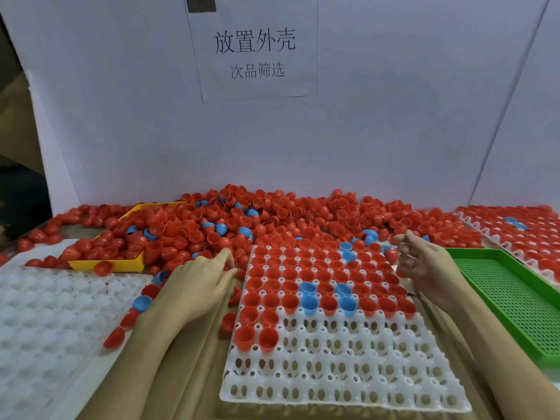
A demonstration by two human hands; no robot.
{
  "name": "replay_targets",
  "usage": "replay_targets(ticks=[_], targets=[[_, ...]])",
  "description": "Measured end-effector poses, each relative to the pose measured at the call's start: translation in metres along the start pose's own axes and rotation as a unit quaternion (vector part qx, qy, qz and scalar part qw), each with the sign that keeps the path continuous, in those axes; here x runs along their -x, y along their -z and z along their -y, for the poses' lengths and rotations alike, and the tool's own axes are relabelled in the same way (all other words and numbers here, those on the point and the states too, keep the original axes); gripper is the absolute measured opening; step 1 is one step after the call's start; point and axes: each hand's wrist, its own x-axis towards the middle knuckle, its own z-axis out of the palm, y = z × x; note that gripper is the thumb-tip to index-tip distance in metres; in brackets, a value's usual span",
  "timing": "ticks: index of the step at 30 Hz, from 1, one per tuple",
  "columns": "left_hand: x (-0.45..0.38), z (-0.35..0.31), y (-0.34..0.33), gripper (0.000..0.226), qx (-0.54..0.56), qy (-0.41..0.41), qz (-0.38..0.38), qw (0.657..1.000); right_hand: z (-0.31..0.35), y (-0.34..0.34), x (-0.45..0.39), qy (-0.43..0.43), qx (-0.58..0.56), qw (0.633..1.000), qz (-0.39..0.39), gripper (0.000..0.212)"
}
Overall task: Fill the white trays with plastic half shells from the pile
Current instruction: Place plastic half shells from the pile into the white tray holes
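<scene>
**Middle tray a little over half full, pile far from used up**

The person is working over the white tray (pixel 342 344) lying flat in the middle of the table, and everything else is placed here by that tray. Its far rows are sitting full of red half shells with a few blue ones among them; a near row is holding only two red shells (pixel 256 334) at its left end, and the rows nearest the person are standing open. By this view, somewhat more than half of the pockets are filled.

The pile (pixel 272 216) of loose red and blue half shells is lying just beyond the tray's far edge and spilling round its left side, so plenty of stock is waiting. The left hand (pixel 197 286) is resting just left of the tray, fingers fairly straight and reaching to the shells at the pile's near edge; whether it is holding one cannot be told. The right hand (pixel 424 265) is hovering at the tray's far right corner with fingers loosely curled; something small seems to be sitting between thumb and fingers, but blur is hiding what.

Left of the tray, a second white tray (pixel 45 313) is lying unfilled, with a few stray shells on its edge. Far to the right, a tray packed with shells (pixel 515 231) is looking finished. A green mesh basket (pixel 509 298) is sitting just right of the tray, and a yellow bin (pixel 106 263) is half buried in the pile to the far left.
</scene>
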Motion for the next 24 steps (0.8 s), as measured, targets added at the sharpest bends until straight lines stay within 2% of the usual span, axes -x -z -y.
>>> replay_targets(ticks=[4,9,11,15,16,18,20,21,24], targets=[[0.002,-0.004,-0.007,0.006,0.041,-0.012,0.023,0.999,-0.006,-0.001,-0.003,-0.004,-0.060,0.998,-0.006,0.026],[0.001,-0.003,-0.013,0.016,0.097,0.009,0.086,0.992,-0.005,-0.007,0.000,0.005,-0.061,0.998,0.006,0.026],[0.000,-0.001,-0.012,0.016,0.085,0.046,0.069,0.993,-0.007,-0.008,0.002,0.005,-0.057,0.998,0.006,0.027],[-0.007,0.004,-0.008,0.010,-0.027,0.096,-0.008,0.995,-0.005,-0.007,0.003,0.017,-0.041,0.999,-0.011,0.028],[-0.010,0.005,-0.006,0.010,0.001,0.090,0.008,0.996,-0.004,-0.006,0.002,0.020,-0.037,0.999,-0.014,0.028],[-0.014,0.003,-0.003,0.013,0.098,0.070,0.106,0.987,-0.003,-0.006,0.002,0.022,-0.030,0.999,-0.016,0.029],[-0.015,-0.001,-0.003,0.021,0.120,0.043,0.191,0.973,-0.003,-0.007,0.002,0.022,-0.020,0.999,-0.021,0.029],[-0.015,-0.002,-0.006,0.022,0.111,0.033,0.191,0.975,-0.003,-0.007,0.002,0.023,-0.016,0.999,-0.024,0.030],[-0.016,-0.006,-0.017,0.011,0.112,0.038,0.111,0.987,-0.003,-0.005,0.002,0.028,-0.012,0.999,-0.024,0.030]])
